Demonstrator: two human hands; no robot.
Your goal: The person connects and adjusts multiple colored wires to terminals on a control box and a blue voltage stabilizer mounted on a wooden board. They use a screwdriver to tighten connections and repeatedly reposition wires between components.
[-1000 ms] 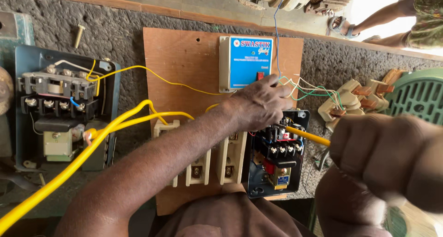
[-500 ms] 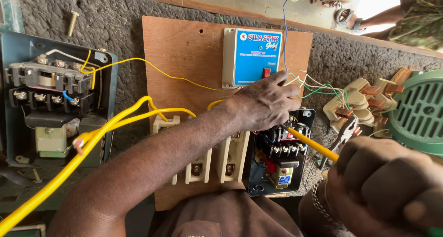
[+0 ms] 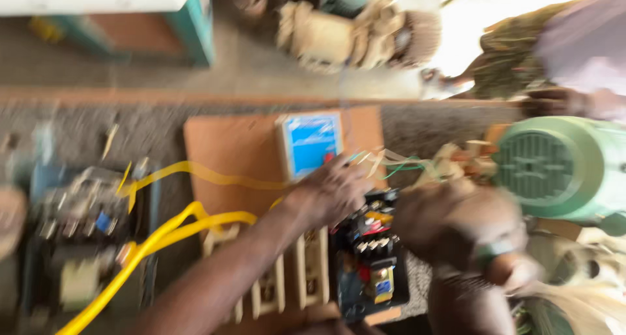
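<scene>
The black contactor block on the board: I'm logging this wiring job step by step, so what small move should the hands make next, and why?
Probably hold both hands steady before touching a terminal. The left hand rests on the wooden board by the thin wires, the right hand hovers beside the black contactor block, and the head view is too blurred to show any tool tip.

head cam: my only view | worn above my hands (image 3: 391,208), looking steeply down and forward | close range, blurred | wooden board (image 3: 228,146) beyond them | no second view to overlap
</scene>
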